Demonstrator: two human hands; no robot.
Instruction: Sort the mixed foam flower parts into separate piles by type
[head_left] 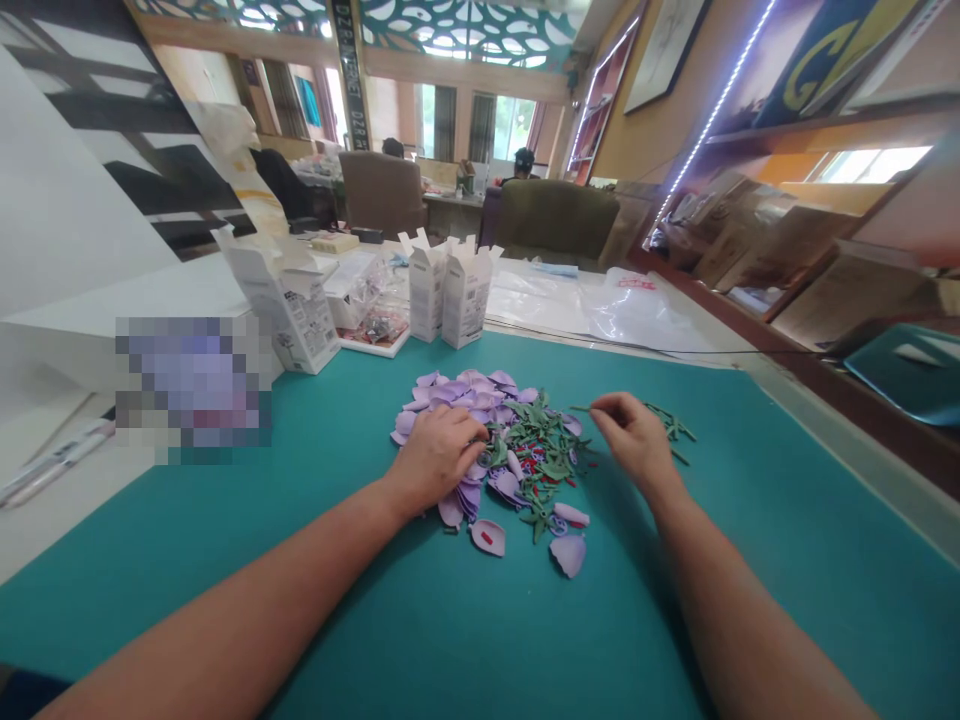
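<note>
A heap of purple petal pieces (465, 392), green leaf and stem parts (541, 448) and small red bits lies on a teal mat (750, 560). My left hand (436, 455) rests on the left side of the heap, fingers curled down into the petals. My right hand (636, 435) hovers at the right edge of the heap, fingertips pinched on a thin green stem piece (581, 409). A few more green stems (671, 425) lie just beyond that hand. Loose petals (568, 552) sit in front of the heap.
Three open white cartons (289, 300) (426, 285) (466, 292) stand at the mat's far edge, with a tray of small bagged parts (375, 322) between them. Clear plastic bags (600, 300) lie further right. Armchairs and seated people are far behind. A blurred patch covers the left.
</note>
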